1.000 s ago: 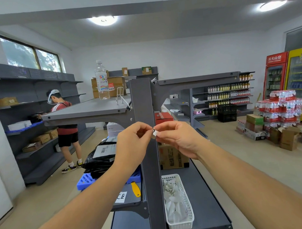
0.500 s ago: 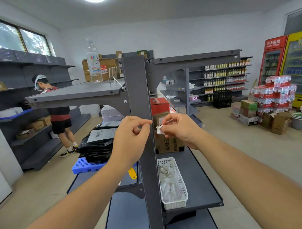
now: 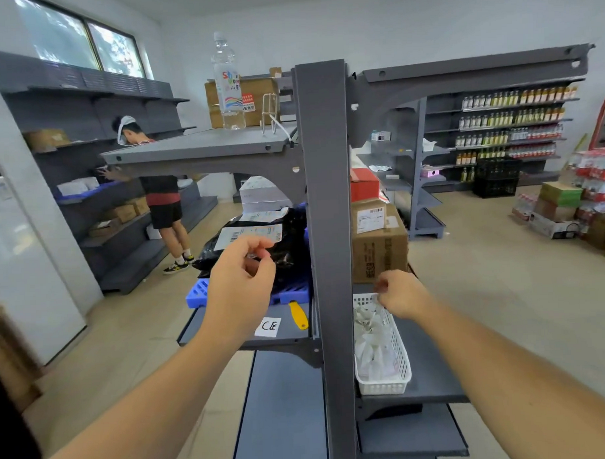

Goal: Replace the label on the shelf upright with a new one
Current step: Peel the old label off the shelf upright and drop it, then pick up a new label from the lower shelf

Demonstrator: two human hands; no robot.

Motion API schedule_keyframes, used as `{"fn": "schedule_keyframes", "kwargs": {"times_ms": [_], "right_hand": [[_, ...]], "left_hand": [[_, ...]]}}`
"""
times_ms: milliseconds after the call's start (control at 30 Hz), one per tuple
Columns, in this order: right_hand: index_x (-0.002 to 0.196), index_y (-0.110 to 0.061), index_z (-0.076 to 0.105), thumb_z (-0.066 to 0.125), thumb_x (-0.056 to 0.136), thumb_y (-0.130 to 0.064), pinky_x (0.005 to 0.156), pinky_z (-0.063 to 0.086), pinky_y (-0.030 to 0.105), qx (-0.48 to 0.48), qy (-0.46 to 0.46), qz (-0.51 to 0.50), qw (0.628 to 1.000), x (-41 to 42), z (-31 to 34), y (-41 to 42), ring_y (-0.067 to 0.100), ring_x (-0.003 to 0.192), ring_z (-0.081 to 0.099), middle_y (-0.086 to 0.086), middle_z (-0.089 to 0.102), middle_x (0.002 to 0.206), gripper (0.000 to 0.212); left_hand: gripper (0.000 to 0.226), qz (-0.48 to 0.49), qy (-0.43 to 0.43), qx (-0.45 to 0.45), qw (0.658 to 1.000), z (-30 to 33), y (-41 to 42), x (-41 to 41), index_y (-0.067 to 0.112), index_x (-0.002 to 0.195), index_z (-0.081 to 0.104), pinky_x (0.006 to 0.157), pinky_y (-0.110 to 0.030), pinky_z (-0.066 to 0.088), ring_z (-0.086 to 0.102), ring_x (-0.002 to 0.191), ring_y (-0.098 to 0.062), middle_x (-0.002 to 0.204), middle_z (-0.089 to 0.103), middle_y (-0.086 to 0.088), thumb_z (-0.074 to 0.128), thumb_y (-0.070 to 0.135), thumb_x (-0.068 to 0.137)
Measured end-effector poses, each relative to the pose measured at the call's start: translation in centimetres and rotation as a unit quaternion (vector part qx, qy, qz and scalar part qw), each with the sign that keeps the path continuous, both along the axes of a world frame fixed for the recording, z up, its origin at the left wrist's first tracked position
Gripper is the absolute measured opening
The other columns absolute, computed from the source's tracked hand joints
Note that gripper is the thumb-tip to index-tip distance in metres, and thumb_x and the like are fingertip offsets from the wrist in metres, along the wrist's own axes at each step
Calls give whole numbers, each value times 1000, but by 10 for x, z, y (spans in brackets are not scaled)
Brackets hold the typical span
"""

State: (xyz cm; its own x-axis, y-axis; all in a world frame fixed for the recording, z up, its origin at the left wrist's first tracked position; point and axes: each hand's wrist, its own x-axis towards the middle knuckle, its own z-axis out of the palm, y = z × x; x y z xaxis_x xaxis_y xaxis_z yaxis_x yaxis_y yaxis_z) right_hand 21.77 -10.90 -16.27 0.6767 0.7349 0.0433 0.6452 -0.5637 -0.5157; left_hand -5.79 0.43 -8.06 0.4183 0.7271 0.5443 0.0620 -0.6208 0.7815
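The dark grey shelf upright (image 3: 328, 228) runs down the middle of the view, and its front face is bare. My left hand (image 3: 241, 283) hovers left of it over the black bags, fingers curled with thumb near forefinger and nothing visible between them. My right hand (image 3: 399, 296) is right of the upright, low over the far rim of the white basket (image 3: 400, 380), which holds white paper scraps. Its fingertips are pinched and point down, and I cannot see whether the small white label is still in them. A white label marked "CE" (image 3: 268, 327) lies on the left shelf.
A yellow-handled tool (image 3: 298, 315) lies beside the "CE" label. Black bags (image 3: 288, 250) sit on a blue crate (image 3: 198, 293). A cardboard box (image 3: 380, 240) stands behind the basket. A water bottle (image 3: 228, 84) stands on the upper shelf. A person stands at the left wall shelves.
Both hands have left the upright. My right hand dropped with the peeled white label to the basket; my left hand drew back to the left. The view tilted down.
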Motion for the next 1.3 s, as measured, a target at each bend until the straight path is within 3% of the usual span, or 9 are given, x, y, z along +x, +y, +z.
{"fn": "schedule_keyframes", "kwargs": {"times_ms": [200, 367, 500, 633, 800, 900, 1067, 1167, 1300], "right_hand": [[108, -15, 80, 54, 91, -7, 76, 55, 30, -33, 16, -15, 999, 2, -11, 11, 26, 97, 70, 8, 78, 110, 33], [110, -15, 80, 53, 91, -7, 75, 52, 28, -28, 20, -21, 999, 1, -10, 14, 25, 93, 66, 8, 77, 111, 33], [106, -17, 79, 55, 93, -13, 58, 44, 22, -17, 11, -16, 1000, -1, -3, 10, 22, 85, 60, 3, 68, 95, 28], [95, -22, 78, 57, 95, -16, 54, 42, 20, -9, 6, -7, 1000, -1, 2, 1, 14, 78, 63, 0, 72, 94, 22], [80, -30, 69, 58, 97, -18, 56, 40, 18, 5, -6, -8, 1000, -3, 10, -14, 5, 75, 58, -8, 67, 87, 24], [85, -29, 71, 56, 97, -18, 60, 41, 20, 1, -11, -8, 1000, -5, 14, -22, 9, 81, 60, -12, 66, 87, 22], [91, -22, 76, 54, 96, -17, 59, 45, 21, -1, -12, -10, 1000, -10, 18, -30, 4, 77, 61, -10, 70, 90, 23], [100, -18, 77, 53, 96, -17, 63, 46, 23, -9, -19, -2, 1000, -14, 20, -34, 7, 78, 61, -5, 72, 95, 24], [100, -21, 76, 53, 95, -18, 61, 43, 19, -10, -23, 1, 1000, -17, 24, -36, 7, 80, 61, -5, 72, 98, 23]], "left_hand": [[24, 30, 1, -16, 999, -9, 12, -12, 17, 107, 69, 51, -13, 44, 49, 59, -2, 84, 62, -2, 56, -1, 99], [24, 43, 19, -4, 999, -14, 19, -12, 20, 107, 69, 50, -14, 45, 50, 59, -2, 82, 63, -5, 56, 2, 98], [23, 31, 110, 26, 993, -28, 28, -9, 25, 107, 68, 57, -10, 44, 56, 66, -5, 85, 64, 7, 59, 7, 96], [21, 4, 291, 107, 951, -60, 42, -7, 30, 113, 67, 72, -13, 47, 62, 89, -4, 104, 60, 14, 62, 18, 96], [26, 1, 412, 129, 902, -87, 53, 4, 30, 123, 66, 86, -31, 51, 62, 109, -19, 121, 60, 6, 59, 32, 98], [18, 16, 480, 175, 860, -97, 62, 11, 26, 107, 67, 87, -37, 54, 61, 107, -24, 120, 62, -2, 58, 35, 95], [38, 23, 522, 220, 823, -120, 73, 16, 23, 133, 65, 99, -35, 49, 54, 125, -23, 136, 58, 2, 58, 35, 98], [31, 12, 548, 237, 802, -133, 77, 19, 23, 126, 67, 94, -34, 49, 57, 118, -24, 128, 63, 1, 55, 33, 99], [25, 10, 541, 239, 806, -139, 81, 20, 22, 118, 69, 86, -34, 52, 60, 109, -24, 116, 65, -1, 51, 27, 100]]}}
